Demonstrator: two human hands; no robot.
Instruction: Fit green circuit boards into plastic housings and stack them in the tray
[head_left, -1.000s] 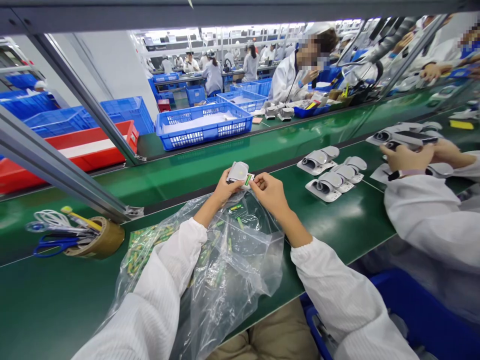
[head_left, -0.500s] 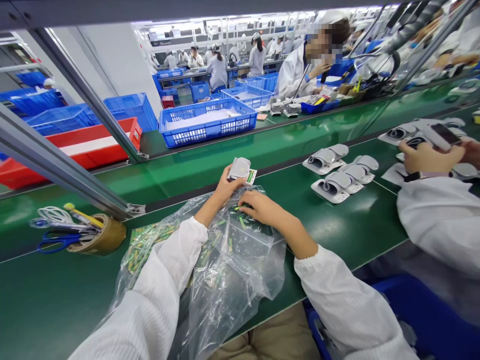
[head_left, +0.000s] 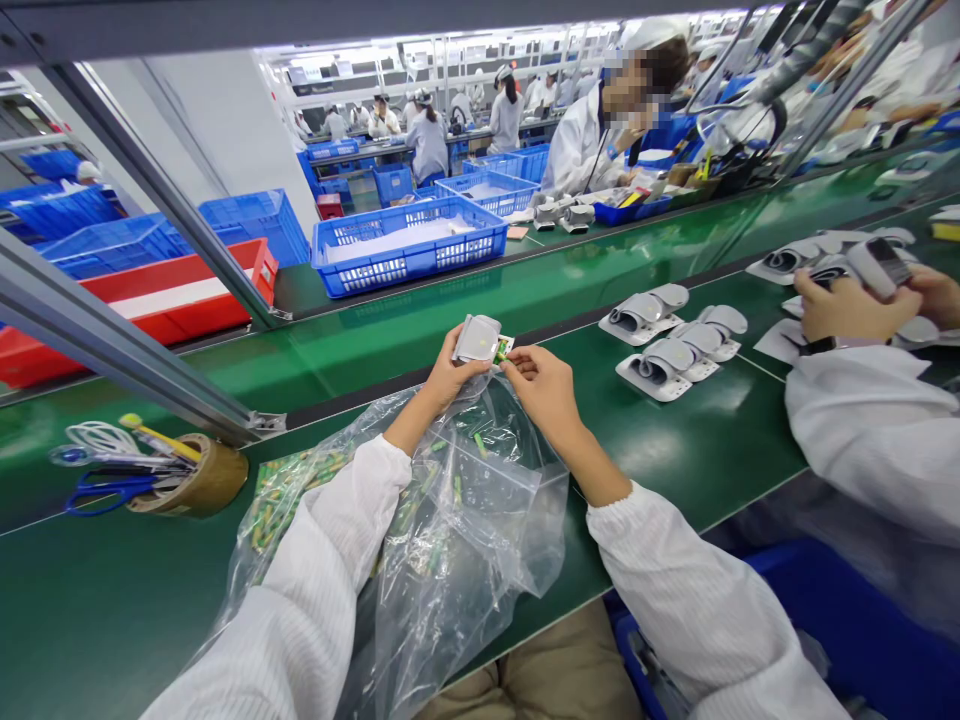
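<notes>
My left hand (head_left: 448, 380) is closed around a grey-and-white wrist blood pressure monitor (head_left: 478, 338), its rolled cuff facing up. At the monitor's right end, green batteries show in the battery compartment (head_left: 502, 347). The thumb and fingertips of my right hand (head_left: 541, 385) pinch a green battery right at that compartment; the fingers partly hide it. Below both hands lies a clear plastic bag (head_left: 480, 540) with many loose green batteries (head_left: 300, 485) in its left part and a few near its middle.
More monitors (head_left: 660, 365) stand in rows to the right. Beyond them a co-worker's hands (head_left: 855, 310) hold another one. A holder (head_left: 199, 480) with scissors and pens is at the left. A metal post (head_left: 161, 190), a red tray (head_left: 165, 290) and a blue basket (head_left: 409, 250) lie ahead.
My right hand has come up from the loose batteries on the bag to the monitor's compartment, bringing a battery. My left hand still holds the monitor in nearly the same place.
</notes>
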